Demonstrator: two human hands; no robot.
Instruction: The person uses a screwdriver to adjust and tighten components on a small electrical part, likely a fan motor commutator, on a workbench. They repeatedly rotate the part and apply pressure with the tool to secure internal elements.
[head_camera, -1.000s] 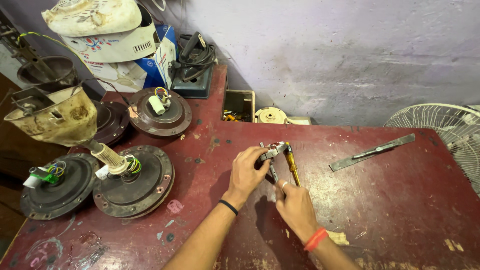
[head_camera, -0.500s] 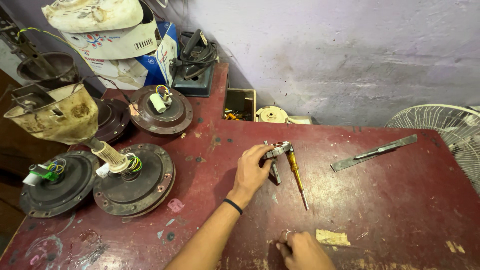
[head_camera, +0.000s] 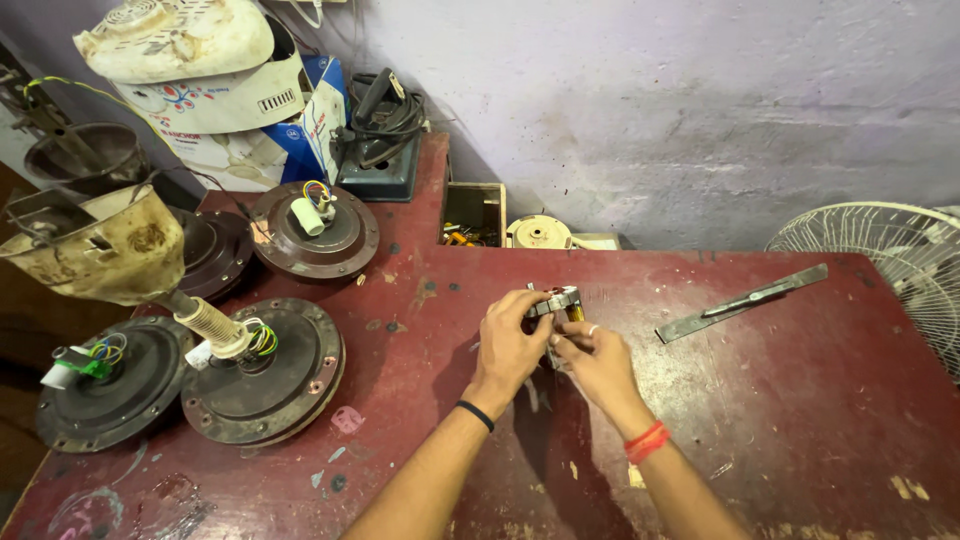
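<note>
Both hands met near the middle of the red desk (head_camera: 800, 420). The left hand (head_camera: 512, 340) closed around a small metal motor part (head_camera: 556, 301), holding it just above the surface, while the right hand (head_camera: 598, 358) pinched at its near side beside a yellow-handled tool (head_camera: 575, 313). To do this well, the left grip should stay firm and level while the right fingers work gently. A metal bar (head_camera: 742, 302) lay to the right, and ceiling fan motors (head_camera: 262, 372) sat far left.
</note>
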